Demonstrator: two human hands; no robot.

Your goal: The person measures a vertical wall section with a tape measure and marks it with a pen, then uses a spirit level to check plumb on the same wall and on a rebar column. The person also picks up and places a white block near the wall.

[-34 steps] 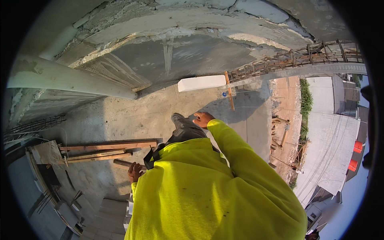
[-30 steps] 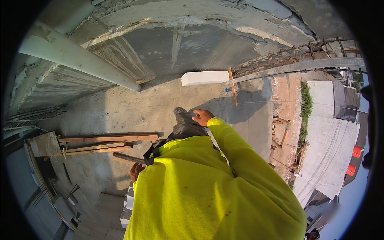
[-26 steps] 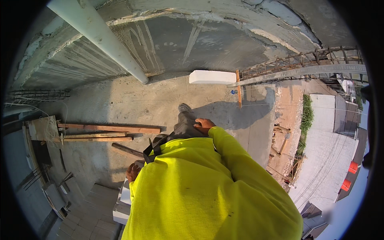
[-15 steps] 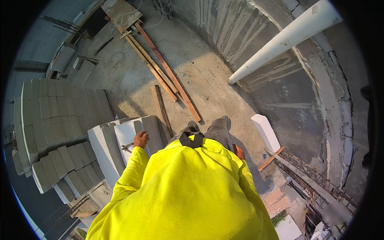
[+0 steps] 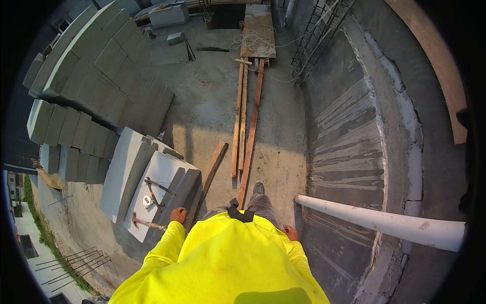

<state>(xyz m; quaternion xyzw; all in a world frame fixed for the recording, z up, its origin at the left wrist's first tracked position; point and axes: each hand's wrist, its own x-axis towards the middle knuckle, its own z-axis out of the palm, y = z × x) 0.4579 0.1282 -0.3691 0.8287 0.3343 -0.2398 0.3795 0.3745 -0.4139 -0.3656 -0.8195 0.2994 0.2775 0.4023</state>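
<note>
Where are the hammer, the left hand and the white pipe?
hammer (image 5: 147,222): head view, middle of its handle, on the grey block.
left hand (image 5: 178,215): head view, back of the hand.
white pipe (image 5: 374,223): head view, mid-length of its top side.

Ahead of the left hand (image 5: 177,215), stacked grey blocks (image 5: 96,86) line the concrete floor (image 5: 207,106). Long wooden planks (image 5: 246,126) lie further ahead, between both hands. A white pipe (image 5: 379,223) runs just beside the right hand (image 5: 290,233).

No packages, signs or screens show here. The nearest thing to a label is a small pale square tag-like patch (image 5: 147,201) lying on top of the grey concrete block (image 5: 169,177), too small to make out.
</note>
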